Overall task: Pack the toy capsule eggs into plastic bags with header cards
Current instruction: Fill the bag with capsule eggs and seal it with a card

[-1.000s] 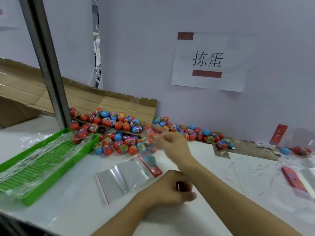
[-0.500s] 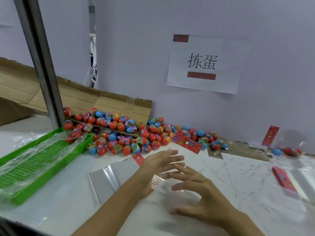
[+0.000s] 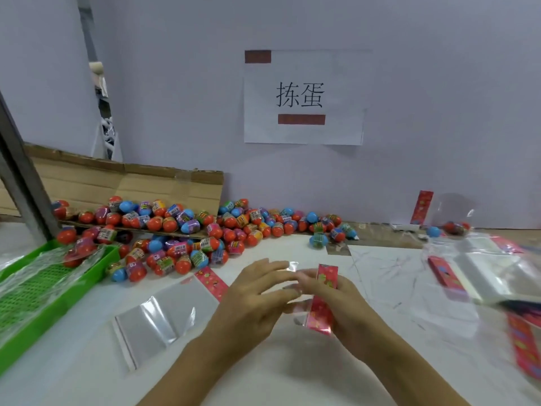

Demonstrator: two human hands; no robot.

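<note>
A heap of red, blue and purple capsule eggs (image 3: 187, 230) lies along the wall at the back of the white table (image 3: 87, 361). Both hands meet at the table's middle. My right hand (image 3: 339, 309) grips a clear plastic bag by its red header card (image 3: 322, 300), which stands upright between the fingers. My left hand (image 3: 257, 300) pinches the clear film of that bag at its upper edge. A second empty bag with a red header card (image 3: 164, 315) lies flat on the table just left of my left forearm.
A green mesh tray (image 3: 58, 303) covered with crumpled film sits at the left edge. A flattened cardboard box (image 3: 140, 186) leans behind the eggs. A stack of bags with red cards (image 3: 474, 276) lies at the right, with a filled bag (image 3: 450, 227) by the wall.
Both hands were spread flat over the table half a second ago. Now they have lifted a bag, the right hand holding its red card and the left the film.
</note>
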